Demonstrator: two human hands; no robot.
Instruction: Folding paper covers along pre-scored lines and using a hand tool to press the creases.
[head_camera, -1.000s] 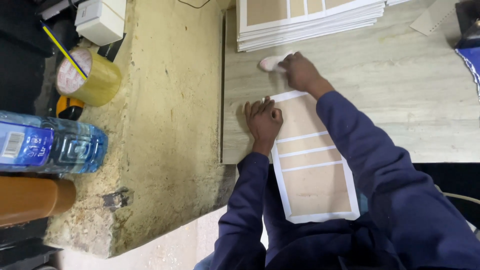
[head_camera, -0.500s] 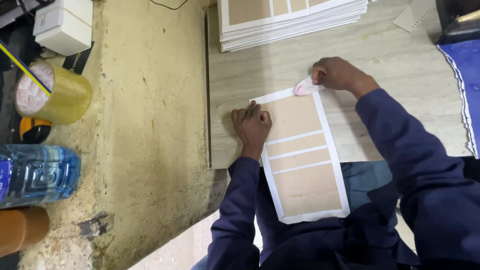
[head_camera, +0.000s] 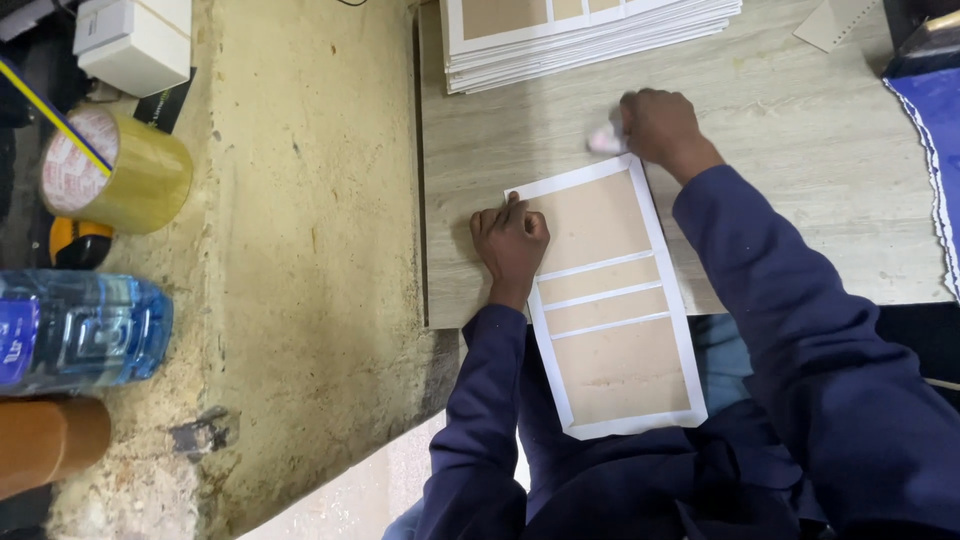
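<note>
Two hands work: left hand (head_camera: 510, 240) presses the card sheet (head_camera: 610, 300), fingers curled; right hand (head_camera: 655, 125) grip clenches a pale cloth (head_camera: 604, 140).

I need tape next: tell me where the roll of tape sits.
In the head view, the roll of yellowish tape lies at far left on the rough ledge, between the white box and the water bottle.

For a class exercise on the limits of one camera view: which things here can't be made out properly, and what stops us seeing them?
Head view only:
- Pale object under the right hand: blurred and mostly covered by the fingers; kind unclear.
- Stack of sheets: cut off by the top edge.
- Water bottle: cut off by the left edge.
- Blue cloth: cut off by the right edge.
- Left hand hides part of the brown-panelled card.
</note>
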